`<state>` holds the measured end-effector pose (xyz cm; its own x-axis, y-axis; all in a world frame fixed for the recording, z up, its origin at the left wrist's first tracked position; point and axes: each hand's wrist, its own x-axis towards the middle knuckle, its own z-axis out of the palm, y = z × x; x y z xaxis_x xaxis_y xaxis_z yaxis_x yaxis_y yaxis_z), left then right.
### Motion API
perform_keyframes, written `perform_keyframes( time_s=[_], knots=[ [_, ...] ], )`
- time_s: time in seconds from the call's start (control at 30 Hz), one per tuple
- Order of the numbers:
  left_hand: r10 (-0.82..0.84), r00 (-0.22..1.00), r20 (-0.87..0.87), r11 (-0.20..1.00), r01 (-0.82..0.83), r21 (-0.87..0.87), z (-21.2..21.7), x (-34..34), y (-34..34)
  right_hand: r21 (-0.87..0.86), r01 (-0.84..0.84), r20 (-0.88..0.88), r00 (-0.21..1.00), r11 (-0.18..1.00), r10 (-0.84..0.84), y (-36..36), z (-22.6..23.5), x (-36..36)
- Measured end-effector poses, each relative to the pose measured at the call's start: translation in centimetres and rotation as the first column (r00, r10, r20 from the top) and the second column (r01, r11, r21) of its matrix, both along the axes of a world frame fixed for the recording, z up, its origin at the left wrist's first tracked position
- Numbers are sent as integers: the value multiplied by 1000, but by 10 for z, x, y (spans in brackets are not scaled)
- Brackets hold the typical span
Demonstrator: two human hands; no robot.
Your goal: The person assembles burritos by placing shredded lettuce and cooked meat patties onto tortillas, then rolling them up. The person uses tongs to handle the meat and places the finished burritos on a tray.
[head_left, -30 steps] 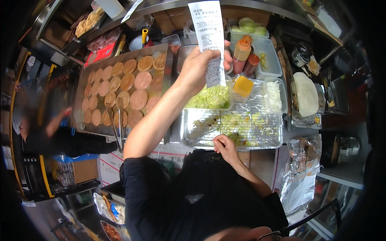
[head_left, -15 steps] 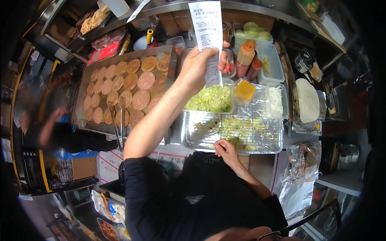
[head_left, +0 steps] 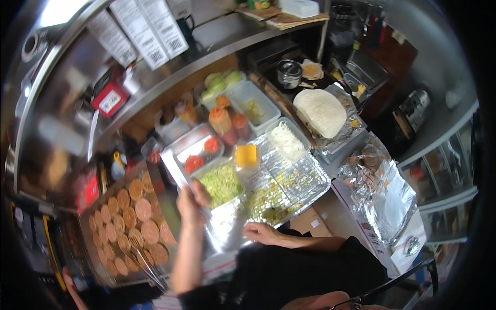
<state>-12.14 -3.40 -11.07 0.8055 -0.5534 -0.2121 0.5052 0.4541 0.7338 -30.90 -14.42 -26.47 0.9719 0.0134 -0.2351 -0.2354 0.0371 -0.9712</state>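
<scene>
My left hand [head_left: 194,200] is closed on a long white paper order slip [head_left: 174,168], which stands up past the fingers, blurred and seen almost edge-on. Just right of that hand is a tub of shredded lettuce [head_left: 222,185], and beyond it a tub with red tomato slices [head_left: 194,164]. At the near edge of the foil-lined tray [head_left: 316,187], littered with lettuce bits, my right hand [head_left: 262,233] rests with its fingers curled. Their inner side is hidden, so whether they hold anything cannot be told. Yellow cheese slices [head_left: 246,155] lie on the tray's rack.
Left is a griddle of round meat patties [head_left: 150,232] with metal tongs [head_left: 148,264] on it. Sauce bottles [head_left: 221,122] and a tub of white shreds [head_left: 287,140] stand behind the tray. A flatbread [head_left: 320,113] lies right. Printed slips [head_left: 146,32] hang from the steel shelf.
My left hand has lowered the slip toward me, from above the tubs to beside the lettuce. My view has swung right and tilted. The right hand stays by the tray's near edge.
</scene>
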Motion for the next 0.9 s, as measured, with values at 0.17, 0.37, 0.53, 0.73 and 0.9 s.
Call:
perform_keyframes(
  time_s=[0.17, 0.37, 0.53, 0.73, 0.9],
  knots=[
    [55, 970, -236, 984, -13, 177, -91, -64, -13, -121, -9, -89, 996, 993, -2, -6, 5, 2],
    [-87, 956, -281, 941, 172, 293, -112, -124, -9, -302, 131, -20, 989, 944, -144, -10, -27, 7],
    [-181, 953, -243, 851, 276, 447, -129, -129, -15, -171, 350, 80, 937, 921, -341, -109, 25, 1],
    [43, 953, -300, 870, 112, 480, -156, -122, -75, -360, 703, 334, 711, 613, -619, -367, 94, 9],
    [167, 960, -225, 883, -43, 468, -185, -145, -143, -445, 840, 446, 509, 310, -736, -620, 46, 4]
  ],
)
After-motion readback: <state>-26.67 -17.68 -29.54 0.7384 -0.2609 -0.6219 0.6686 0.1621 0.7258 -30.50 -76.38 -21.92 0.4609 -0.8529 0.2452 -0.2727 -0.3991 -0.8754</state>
